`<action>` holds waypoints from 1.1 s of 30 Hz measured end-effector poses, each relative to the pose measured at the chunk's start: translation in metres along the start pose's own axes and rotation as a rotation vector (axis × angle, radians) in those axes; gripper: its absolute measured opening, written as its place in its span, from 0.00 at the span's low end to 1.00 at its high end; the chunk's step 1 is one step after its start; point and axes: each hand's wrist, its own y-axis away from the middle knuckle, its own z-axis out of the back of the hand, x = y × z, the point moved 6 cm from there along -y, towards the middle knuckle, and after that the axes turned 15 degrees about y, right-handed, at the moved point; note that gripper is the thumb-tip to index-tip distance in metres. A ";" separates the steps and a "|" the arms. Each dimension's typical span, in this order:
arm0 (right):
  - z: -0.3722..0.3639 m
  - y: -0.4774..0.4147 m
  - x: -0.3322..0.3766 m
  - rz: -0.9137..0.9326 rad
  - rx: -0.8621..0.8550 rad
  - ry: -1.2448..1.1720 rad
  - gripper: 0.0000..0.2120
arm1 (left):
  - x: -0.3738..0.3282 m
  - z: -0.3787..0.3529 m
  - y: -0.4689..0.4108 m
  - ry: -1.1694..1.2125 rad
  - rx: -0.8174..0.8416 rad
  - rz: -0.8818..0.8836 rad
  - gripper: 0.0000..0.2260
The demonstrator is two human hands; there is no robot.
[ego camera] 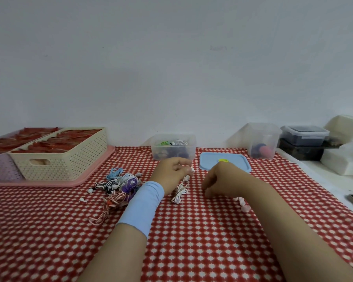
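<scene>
Several tangled earphones (118, 186) lie heaped left of centre, just beside the cream basket (65, 159), so most of the sorting looks undone. Centre frame, the left hand (171, 171) pinches one white-and-pink earphone set (179, 193), coil dangling onto the cloth, short of the clear tub (173, 147) behind. Right hand (218, 182) curls downward; whether it grips anything, I cannot tell. Blue lid (224, 163) lies beyond, blocking nothing.

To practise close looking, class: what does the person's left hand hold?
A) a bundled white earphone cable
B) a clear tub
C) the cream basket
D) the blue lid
A: the left hand pinches the upper end of the bundled white earphone cable, which hangs below its fingers.
</scene>
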 end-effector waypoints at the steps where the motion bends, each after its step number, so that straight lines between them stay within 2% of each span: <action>1: 0.000 -0.001 -0.002 -0.005 -0.015 0.001 0.06 | 0.001 0.000 0.000 0.036 -0.005 0.000 0.10; 4: 0.005 0.000 -0.004 -0.002 -0.104 -0.129 0.05 | 0.003 0.004 -0.001 0.132 -0.040 -0.004 0.08; 6: 0.014 0.004 -0.004 -0.011 -0.217 -0.420 0.04 | 0.003 0.005 -0.001 0.206 -0.053 -0.007 0.07; 8: 0.020 0.009 -0.007 -0.046 -0.253 -0.740 0.01 | 0.004 0.003 -0.001 0.299 -0.042 0.009 0.06; 10: 0.016 0.009 -0.007 -0.063 -0.179 -0.962 0.04 | 0.006 -0.001 -0.001 0.377 -0.020 0.033 0.06; 13: 0.005 0.005 -0.003 -0.027 -0.033 -1.146 0.07 | 0.008 -0.010 0.000 0.461 0.021 0.064 0.08; 18: 0.004 0.003 -0.004 -0.031 -0.021 -1.187 0.08 | 0.011 -0.015 0.001 0.567 0.037 0.106 0.08; 33: 0.004 0.005 -0.004 -0.023 0.036 -1.162 0.08 | 0.005 -0.019 0.003 0.583 0.142 0.045 0.09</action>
